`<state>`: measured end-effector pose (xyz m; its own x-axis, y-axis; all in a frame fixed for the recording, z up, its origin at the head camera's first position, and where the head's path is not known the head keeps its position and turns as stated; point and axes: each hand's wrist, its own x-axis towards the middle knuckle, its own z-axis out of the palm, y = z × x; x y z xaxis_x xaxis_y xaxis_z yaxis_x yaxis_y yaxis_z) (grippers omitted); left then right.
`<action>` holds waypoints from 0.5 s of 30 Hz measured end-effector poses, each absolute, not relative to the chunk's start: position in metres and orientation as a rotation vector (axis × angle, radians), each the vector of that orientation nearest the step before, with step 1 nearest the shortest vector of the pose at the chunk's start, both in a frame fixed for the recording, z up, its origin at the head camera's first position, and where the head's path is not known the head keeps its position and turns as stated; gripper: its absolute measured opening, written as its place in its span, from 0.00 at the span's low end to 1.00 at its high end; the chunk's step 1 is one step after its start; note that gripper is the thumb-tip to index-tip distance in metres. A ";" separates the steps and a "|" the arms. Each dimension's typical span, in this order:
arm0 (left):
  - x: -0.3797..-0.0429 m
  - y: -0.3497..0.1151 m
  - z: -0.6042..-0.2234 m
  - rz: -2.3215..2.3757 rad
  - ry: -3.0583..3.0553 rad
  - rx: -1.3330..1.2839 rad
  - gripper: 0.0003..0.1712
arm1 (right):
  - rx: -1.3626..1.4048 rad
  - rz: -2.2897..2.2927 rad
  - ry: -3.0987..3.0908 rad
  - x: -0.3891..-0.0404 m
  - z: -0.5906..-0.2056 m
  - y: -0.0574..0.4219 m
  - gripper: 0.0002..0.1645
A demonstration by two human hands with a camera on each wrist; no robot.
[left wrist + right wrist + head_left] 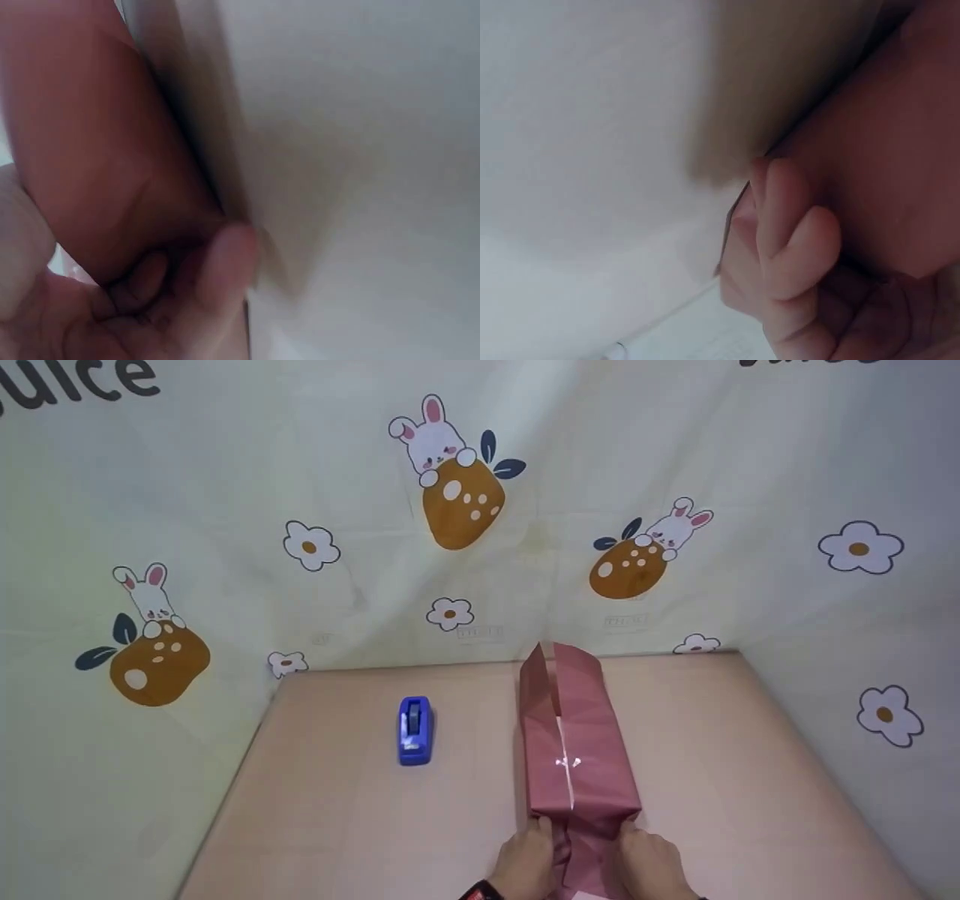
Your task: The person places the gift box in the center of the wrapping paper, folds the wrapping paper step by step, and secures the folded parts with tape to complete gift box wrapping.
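A long box-shaped package [596, 757] in dusky red wrapping paper lies lengthwise on the table. Shiny clear tape marks the lengthwise seam on its top, and loose paper stands open at the far end. At the near end, my left hand [525, 859] grips the left side of the paper flap with curled fingers. My right hand [651, 861] holds the flap's right side, thumb near the package's corner. In the left wrist view, bent fingers [229, 262] press against the red paper [90, 150]. The right wrist view has curled fingers [795, 240] against the paper's side [885, 165].
A blue tape dispenser [415, 731] stands on the tan table [337, 810], left of the package. Behind and beside the table hangs a pale cloth [360, 457] printed with rabbits, fruit and flowers. A dark watch [481, 891] is on the left wrist.
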<state>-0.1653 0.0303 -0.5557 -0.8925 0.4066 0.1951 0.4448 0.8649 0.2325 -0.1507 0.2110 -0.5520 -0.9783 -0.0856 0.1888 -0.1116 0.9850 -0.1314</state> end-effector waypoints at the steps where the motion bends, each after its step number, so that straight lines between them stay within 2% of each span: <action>1: -0.165 0.030 -0.556 -0.443 -2.888 -0.674 0.26 | 0.154 0.187 -2.944 -0.151 -0.552 0.210 0.04; 6: -0.165 0.029 -0.556 -0.492 -2.807 -0.699 0.27 | 0.123 0.183 -2.945 -0.153 -0.551 0.208 0.05; 11: -0.162 0.024 -0.550 -0.553 -2.790 -0.744 0.28 | 0.087 0.332 -2.853 -0.144 -0.557 0.211 0.17; 15: -0.160 0.022 -0.547 -0.488 -2.853 -0.782 0.13 | 0.154 0.277 -2.771 -0.138 -0.562 0.212 0.23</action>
<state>-0.1603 0.0221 -0.5473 -0.8545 0.4705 0.2200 0.5169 0.8121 0.2707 -0.1379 0.2119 -0.5624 -0.9325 -0.0720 0.3539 -0.1407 0.9749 -0.1723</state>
